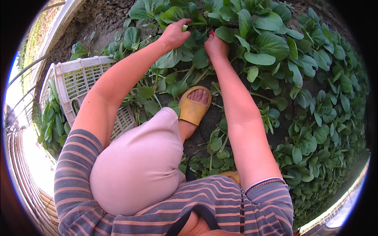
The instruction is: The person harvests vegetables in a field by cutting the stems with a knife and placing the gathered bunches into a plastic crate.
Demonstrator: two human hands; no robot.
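Observation:
My left hand [176, 34] is closed around a leafy green plant, likely bok choy. A pale stem end [184, 28] shows between its thumb and fingers, and a green stalk [197, 24] runs just to the right. Close by on the right, my right hand [217, 46] is closed on a small red object [211, 32], perhaps a tool handle; the hand and leaves hide the rest. Broad leaves [271, 45] crowd around my right hand. Below both hands, loose-looking leaves and stems [177, 82] lie over dark soil.
A white plastic crate [84, 66] stands left of my left forearm, with leafy greens [53, 118] at its left side. My foot in a yellow slide sandal [193, 109] rests between my arms. Dense rows of greens [327, 129] cover the right. Bare soil [102, 25] lies upper left.

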